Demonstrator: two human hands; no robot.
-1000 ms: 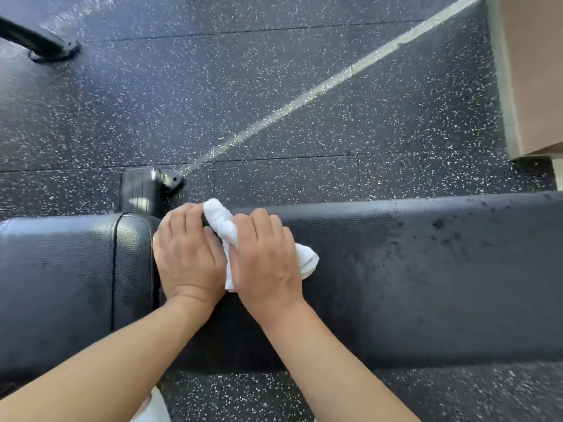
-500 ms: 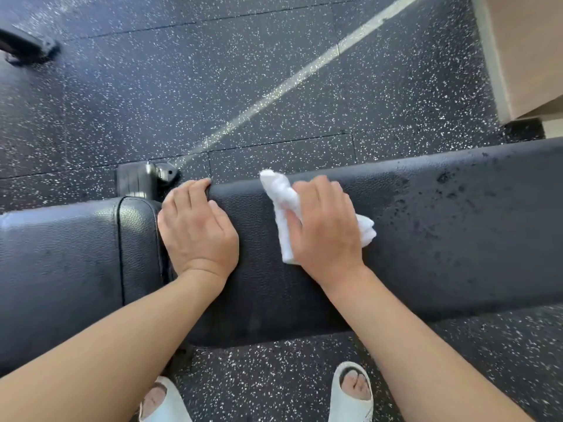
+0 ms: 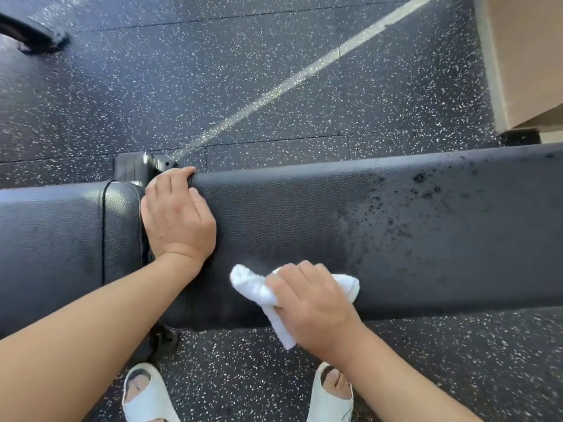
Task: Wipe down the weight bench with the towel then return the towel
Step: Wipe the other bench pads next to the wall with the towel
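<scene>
A black padded weight bench (image 3: 396, 239) runs across the view, split by a gap into a long right pad and a shorter left pad (image 3: 51, 239). Dark wet specks mark the right part of the long pad. My right hand (image 3: 310, 309) presses a bunched white towel (image 3: 253, 287) against the pad's near edge, and one end of the towel hangs over that edge. My left hand (image 3: 176, 217) lies flat at the left end of the long pad by the gap, with its fingertips curled over the far edge.
Black speckled rubber flooring (image 3: 243, 71) with a pale diagonal stripe surrounds the bench. A tan box or cabinet (image 3: 527, 56) stands at the top right. A black equipment foot (image 3: 33, 35) sits at the top left. My feet in white sandals (image 3: 146, 394) stand just below the bench.
My right hand has dragged the towel away from the left hand, first rightward, then toward me to the pad's near edge. The left hand stayed by the gap.
</scene>
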